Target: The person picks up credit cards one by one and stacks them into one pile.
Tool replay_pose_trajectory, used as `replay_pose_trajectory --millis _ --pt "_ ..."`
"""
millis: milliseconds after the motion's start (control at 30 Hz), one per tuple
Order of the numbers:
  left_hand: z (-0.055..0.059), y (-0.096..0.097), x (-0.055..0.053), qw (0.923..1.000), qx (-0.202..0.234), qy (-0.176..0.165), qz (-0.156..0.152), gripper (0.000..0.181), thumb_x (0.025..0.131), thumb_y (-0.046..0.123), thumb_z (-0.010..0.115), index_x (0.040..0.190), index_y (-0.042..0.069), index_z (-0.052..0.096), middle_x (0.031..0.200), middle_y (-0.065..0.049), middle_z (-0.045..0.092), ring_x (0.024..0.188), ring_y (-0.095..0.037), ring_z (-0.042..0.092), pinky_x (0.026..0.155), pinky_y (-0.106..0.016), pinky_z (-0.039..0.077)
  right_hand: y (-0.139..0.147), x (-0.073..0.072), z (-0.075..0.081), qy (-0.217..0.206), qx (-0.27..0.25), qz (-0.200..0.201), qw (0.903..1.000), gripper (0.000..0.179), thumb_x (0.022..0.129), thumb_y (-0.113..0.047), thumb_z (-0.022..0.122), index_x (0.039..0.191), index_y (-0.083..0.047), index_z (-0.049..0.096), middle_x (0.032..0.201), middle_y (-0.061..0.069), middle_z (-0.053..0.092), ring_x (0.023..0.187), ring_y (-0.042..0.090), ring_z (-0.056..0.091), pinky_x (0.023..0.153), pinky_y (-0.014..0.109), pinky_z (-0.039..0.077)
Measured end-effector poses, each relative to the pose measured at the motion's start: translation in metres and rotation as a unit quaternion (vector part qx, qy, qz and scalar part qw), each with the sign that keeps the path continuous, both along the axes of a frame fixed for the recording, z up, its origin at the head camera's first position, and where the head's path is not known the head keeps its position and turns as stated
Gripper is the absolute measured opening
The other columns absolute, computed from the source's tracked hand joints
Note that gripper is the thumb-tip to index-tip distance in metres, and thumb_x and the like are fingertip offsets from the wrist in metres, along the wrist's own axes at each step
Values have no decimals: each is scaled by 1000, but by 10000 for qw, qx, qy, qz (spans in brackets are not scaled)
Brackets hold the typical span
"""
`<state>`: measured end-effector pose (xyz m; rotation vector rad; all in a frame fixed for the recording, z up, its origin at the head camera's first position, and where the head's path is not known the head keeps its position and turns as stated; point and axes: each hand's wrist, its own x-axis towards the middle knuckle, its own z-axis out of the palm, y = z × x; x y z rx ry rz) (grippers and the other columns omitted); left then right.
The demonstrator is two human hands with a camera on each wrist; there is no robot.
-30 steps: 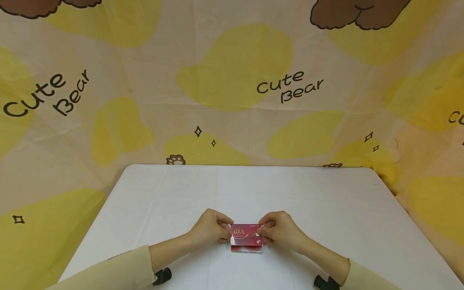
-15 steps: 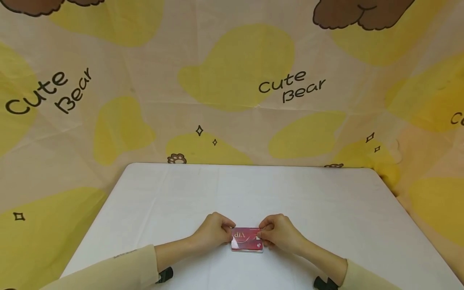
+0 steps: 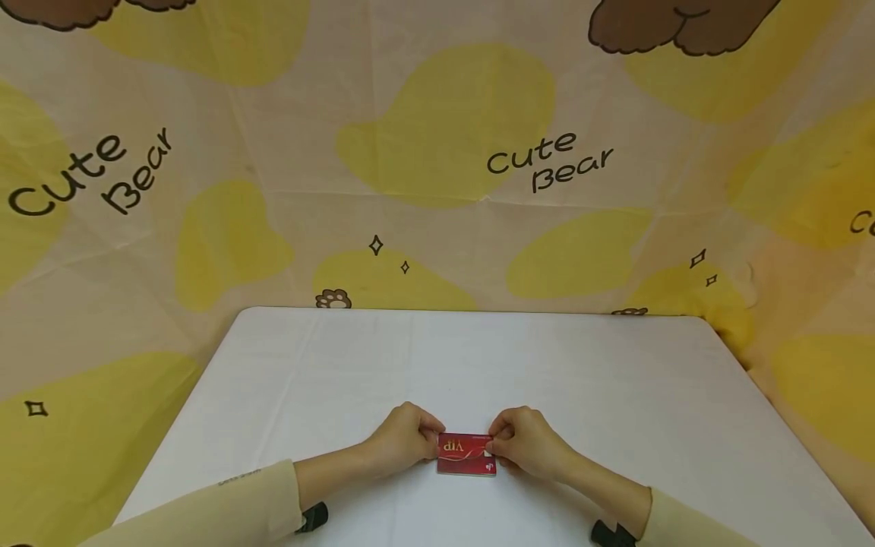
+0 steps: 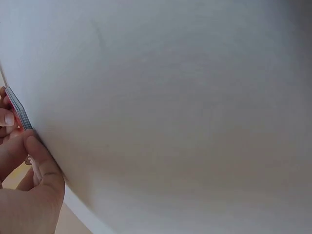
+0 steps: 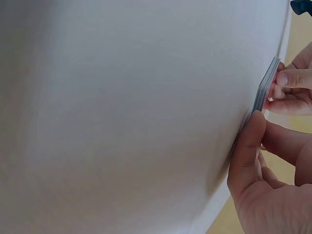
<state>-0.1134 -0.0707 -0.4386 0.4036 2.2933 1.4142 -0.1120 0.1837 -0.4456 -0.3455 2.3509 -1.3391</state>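
Observation:
A red card printed "VIP" (image 3: 465,454) tops a stack of plastic cards near the front middle of the table in the head view. My left hand (image 3: 405,434) pinches the stack's left end between thumb and fingers. At the opposite end, my right hand (image 3: 529,444) pinches it too, thumb over the top card's corner. Several grey edges of the card stack (image 5: 265,85) lie pressed together in the right wrist view. The left wrist view shows the same stack (image 4: 20,109) edge-on, close to the table surface. Fingers partly cover both ends.
The cards are over a white-covered table (image 3: 355,357). A yellow and beige patterned cloth (image 3: 437,129) hangs behind it. Dark wrist straps (image 3: 314,518) show below both sleeves.
The top red card has come down toward the person and now lies over the lower cards, whose red face showed beneath it earlier. Both hands moved slightly nearer with it.

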Motion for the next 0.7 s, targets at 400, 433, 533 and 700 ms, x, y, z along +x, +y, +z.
replay_pose_trajectory --millis 400,433,533,700 --pt "-3 0 -3 9996 162 -231 47 34 77 -16 67 110 -13 73 73 -5 64 63 -11 54 55 -21 44 1 2 1 38 48 54 10000 10 92 -2 76 97 3 69 71 5 64 56 14 58 49 24 51" --pt "-3 1 -3 9996 158 -240 46 34 77 -16 67 110 -14 73 72 -5 64 63 -11 54 55 -21 44 1 2 1 31 51 44 10000 10 92 -2 76 97 3 69 71 5 64 56 15 59 49 24 51" --pt "-3 1 -4 9998 99 -198 25 34 77 -16 67 110 -14 73 71 -5 65 63 -11 55 54 -21 44 2 1 1 29 64 18 10000 10 92 -2 76 97 3 69 72 5 63 57 15 59 50 24 51" --pt "-5 -1 -5 9991 183 -367 62 33 79 -15 69 112 -14 72 73 -5 65 64 -11 58 57 -22 49 2 0 0 52 74 13 10000 12 92 -3 77 98 3 69 72 4 64 57 14 59 50 22 49"
